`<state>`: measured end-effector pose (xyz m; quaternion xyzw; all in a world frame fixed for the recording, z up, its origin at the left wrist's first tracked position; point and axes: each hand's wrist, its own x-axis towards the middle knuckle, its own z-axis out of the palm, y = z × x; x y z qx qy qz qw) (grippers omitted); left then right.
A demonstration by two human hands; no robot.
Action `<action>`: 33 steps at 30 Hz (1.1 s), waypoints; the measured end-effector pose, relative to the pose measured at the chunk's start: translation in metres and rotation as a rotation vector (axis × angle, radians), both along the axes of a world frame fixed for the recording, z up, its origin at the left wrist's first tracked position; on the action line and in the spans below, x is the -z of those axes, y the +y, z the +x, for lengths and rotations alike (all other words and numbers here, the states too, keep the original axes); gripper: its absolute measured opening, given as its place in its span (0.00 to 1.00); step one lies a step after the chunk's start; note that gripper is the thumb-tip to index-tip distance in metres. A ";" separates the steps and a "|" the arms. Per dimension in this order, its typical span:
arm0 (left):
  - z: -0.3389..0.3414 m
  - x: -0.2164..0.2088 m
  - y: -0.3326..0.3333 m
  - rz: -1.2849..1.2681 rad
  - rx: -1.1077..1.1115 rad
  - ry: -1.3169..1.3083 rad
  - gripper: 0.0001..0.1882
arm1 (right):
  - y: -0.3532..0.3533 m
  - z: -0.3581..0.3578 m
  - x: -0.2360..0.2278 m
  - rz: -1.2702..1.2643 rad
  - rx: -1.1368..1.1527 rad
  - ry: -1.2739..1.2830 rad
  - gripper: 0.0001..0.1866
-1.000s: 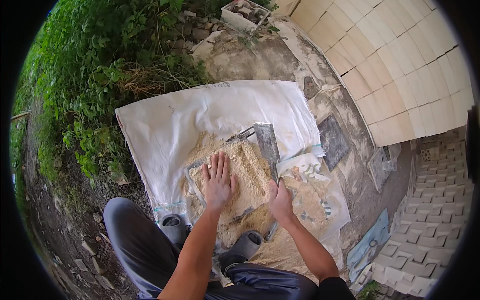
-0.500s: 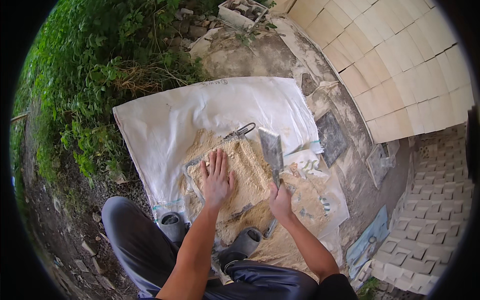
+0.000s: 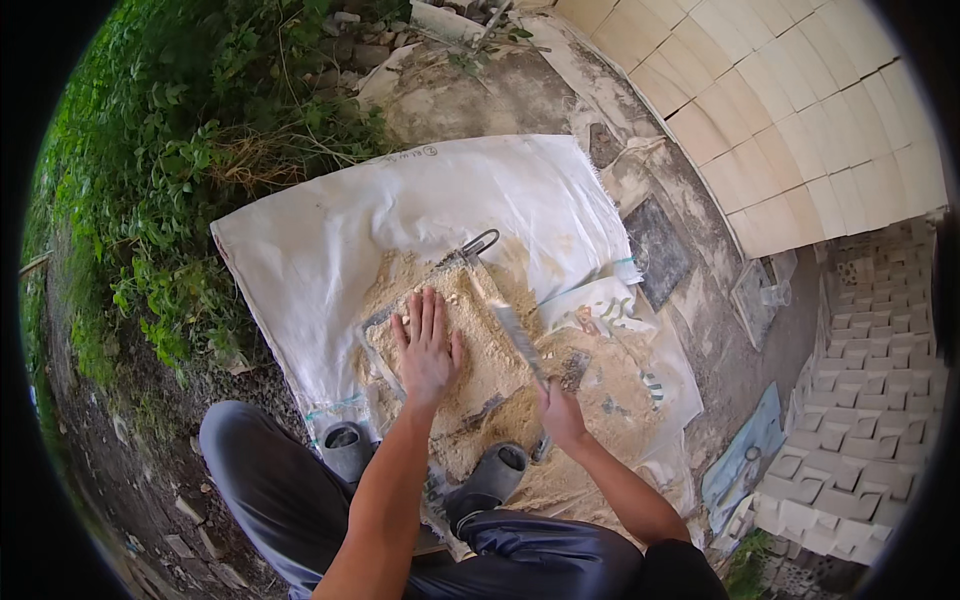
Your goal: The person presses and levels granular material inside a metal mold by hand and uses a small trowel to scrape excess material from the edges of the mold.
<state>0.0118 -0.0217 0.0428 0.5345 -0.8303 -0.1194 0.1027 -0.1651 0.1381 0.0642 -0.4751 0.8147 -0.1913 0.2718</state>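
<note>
Flat on a slab of crumbly, sand-coloured powder (image 3: 485,375) rests my left hand (image 3: 428,358), its fingers stretched out toward the far edge. A squared frame (image 3: 376,352), dusted with the same powder, partly shows around the slab. My right hand (image 3: 562,414) is wrapped around the handle of a long, flat, greyish paddle-like tool (image 3: 515,332). Its blade is seen nearly edge-on, slanting along the slab's right side; whether it touches cannot be made out. Beyond the slab's far corner sticks up a metal loop (image 3: 480,243).
A white woven sheet (image 3: 330,215) lies under the work, with loose powder spread on its right part. My shoes (image 3: 490,478) stand close to the slab. Green plants (image 3: 200,150) border the left; stacked pale tiles (image 3: 780,130) and blocks (image 3: 860,400) line the right.
My right hand has brought the tool down and leftward, turning its blade from broadside to nearly edge-on beside the slab. My left hand stays flat on the powder. The view has shifted slightly.
</note>
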 end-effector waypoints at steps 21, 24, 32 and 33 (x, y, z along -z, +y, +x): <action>0.003 0.005 0.001 -0.018 -0.007 -0.023 0.33 | 0.015 -0.010 -0.014 0.061 0.083 -0.165 0.14; -0.003 0.001 -0.001 -0.015 0.009 -0.020 0.33 | 0.022 -0.016 -0.009 -0.150 0.176 -0.156 0.14; 0.007 0.007 0.003 -0.040 0.079 -0.101 0.41 | 0.028 -0.003 -0.004 -0.020 0.077 -0.173 0.19; 0.004 0.008 0.013 -0.057 0.077 -0.092 0.41 | 0.032 -0.003 -0.010 -0.037 0.074 -0.164 0.19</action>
